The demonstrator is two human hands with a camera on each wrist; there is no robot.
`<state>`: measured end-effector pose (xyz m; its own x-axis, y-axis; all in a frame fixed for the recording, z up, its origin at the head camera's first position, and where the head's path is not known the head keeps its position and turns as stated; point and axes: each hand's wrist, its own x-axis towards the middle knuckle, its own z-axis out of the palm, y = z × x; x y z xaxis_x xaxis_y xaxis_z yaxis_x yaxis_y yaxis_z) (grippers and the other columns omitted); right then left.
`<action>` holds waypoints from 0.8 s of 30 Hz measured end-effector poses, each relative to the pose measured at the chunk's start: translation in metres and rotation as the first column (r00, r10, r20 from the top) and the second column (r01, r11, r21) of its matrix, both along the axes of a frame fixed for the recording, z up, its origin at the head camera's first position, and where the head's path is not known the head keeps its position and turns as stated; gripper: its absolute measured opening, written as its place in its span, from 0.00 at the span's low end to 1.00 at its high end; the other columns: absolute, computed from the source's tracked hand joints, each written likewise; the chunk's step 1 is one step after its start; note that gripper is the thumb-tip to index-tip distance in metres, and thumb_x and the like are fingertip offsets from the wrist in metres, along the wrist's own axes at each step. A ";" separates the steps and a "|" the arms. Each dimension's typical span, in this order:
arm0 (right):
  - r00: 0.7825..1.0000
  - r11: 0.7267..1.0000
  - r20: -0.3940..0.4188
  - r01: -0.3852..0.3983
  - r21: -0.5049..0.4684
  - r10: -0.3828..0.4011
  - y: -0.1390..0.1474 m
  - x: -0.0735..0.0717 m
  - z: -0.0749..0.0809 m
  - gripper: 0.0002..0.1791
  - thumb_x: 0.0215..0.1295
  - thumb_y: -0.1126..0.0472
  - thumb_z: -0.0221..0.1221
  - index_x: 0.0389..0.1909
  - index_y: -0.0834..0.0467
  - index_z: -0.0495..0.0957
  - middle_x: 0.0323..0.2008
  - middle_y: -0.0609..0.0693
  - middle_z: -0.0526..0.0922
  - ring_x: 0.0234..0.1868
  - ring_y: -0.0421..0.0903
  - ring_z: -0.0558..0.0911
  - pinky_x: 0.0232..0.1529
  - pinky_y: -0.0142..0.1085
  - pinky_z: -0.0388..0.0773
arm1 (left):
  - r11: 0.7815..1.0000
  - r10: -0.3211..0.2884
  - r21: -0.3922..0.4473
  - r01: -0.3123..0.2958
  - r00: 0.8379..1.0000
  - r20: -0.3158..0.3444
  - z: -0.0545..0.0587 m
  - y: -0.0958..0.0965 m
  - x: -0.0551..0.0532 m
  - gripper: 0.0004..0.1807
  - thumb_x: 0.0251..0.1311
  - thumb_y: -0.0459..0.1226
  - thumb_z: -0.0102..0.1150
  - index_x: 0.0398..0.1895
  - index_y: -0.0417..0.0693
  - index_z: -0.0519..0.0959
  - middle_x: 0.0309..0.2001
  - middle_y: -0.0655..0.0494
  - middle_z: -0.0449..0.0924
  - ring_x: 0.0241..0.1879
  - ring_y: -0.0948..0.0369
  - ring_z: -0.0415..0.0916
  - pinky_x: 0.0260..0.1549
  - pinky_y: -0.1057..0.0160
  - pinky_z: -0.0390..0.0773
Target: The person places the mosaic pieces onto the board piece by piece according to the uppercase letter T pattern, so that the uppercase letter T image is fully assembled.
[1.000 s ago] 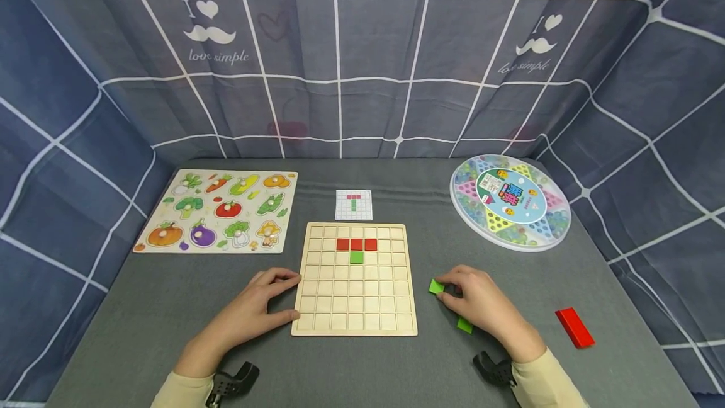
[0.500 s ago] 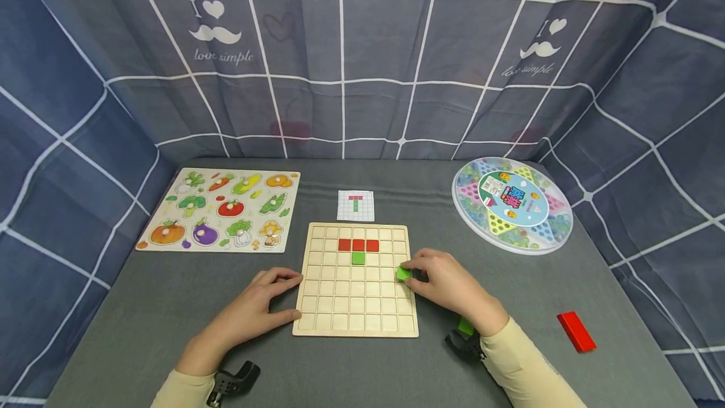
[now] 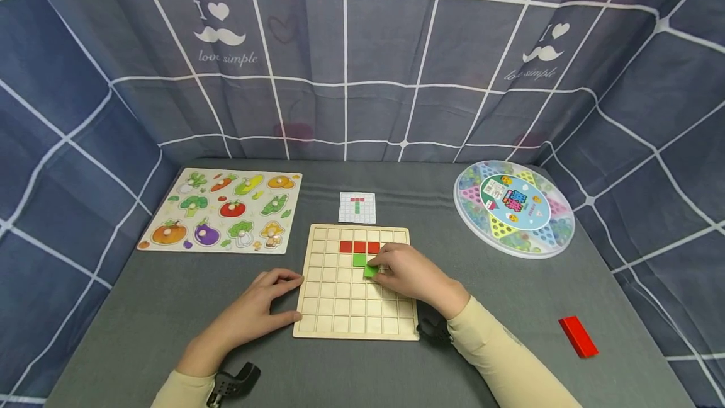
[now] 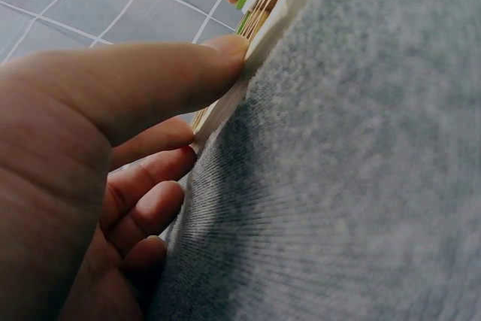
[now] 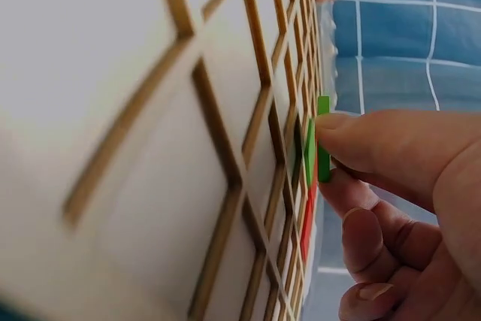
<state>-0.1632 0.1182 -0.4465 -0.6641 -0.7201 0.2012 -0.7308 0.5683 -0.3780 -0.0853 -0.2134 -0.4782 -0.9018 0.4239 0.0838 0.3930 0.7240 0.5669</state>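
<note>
A wooden grid board (image 3: 328, 323) lies on the table with three red tiles (image 3: 359, 247) in a row and one green tile (image 3: 359, 260) beneath the middle one. My right hand (image 3: 410, 272) pinches another green tile (image 3: 370, 271) between thumb and fingers. The right wrist view shows this held tile (image 5: 324, 140) just above the grid surface, apart from it. My left hand (image 3: 260, 304) touches the board's left edge with its thumb and fingertips, the fingers extended. Behind the board lies a small white pattern card (image 3: 357, 208) with a red and green T.
A red block (image 3: 578, 336) lies on the right of the table. At the back left is a vegetable puzzle board (image 3: 221, 211), at the back right a round game board (image 3: 514, 209). A dark checked curtain (image 3: 306, 49) surrounds the table.
My right hand has carried the green tile left from the table to over the board. Its sleeve now covers where another green piece lay. My left hand stays at the board's edge.
</note>
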 end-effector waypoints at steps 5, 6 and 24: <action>0.999 0.999 0.001 -0.040 0.035 0.040 -0.012 -0.001 -0.002 0.11 0.59 0.65 0.66 0.44 0.58 0.87 0.36 0.46 0.82 0.35 0.38 0.77 0.39 0.32 0.74 | 1.000 -0.002 0.004 0.002 1.000 -0.002 0.000 -0.001 0.000 0.35 0.55 0.50 0.72 0.65 0.48 0.76 0.60 0.63 0.70 0.59 0.59 0.64 0.56 0.48 0.70; 0.999 0.998 0.006 -0.046 0.039 0.046 -0.014 -0.001 -0.002 0.11 0.60 0.65 0.66 0.44 0.58 0.87 0.37 0.46 0.83 0.35 0.38 0.77 0.39 0.32 0.75 | 1.000 -0.002 0.003 0.002 1.000 -0.003 0.000 -0.001 0.000 0.35 0.55 0.50 0.72 0.65 0.48 0.76 0.60 0.64 0.70 0.59 0.59 0.64 0.56 0.48 0.70; 0.998 0.996 0.030 -0.055 0.074 0.053 -0.023 0.000 -0.001 0.11 0.61 0.64 0.66 0.45 0.56 0.88 0.38 0.46 0.81 0.36 0.38 0.75 0.40 0.31 0.74 | 1.000 -0.005 0.017 0.005 1.000 -0.011 -0.002 -0.002 0.000 0.35 0.55 0.50 0.72 0.65 0.48 0.76 0.60 0.64 0.70 0.59 0.59 0.64 0.56 0.48 0.70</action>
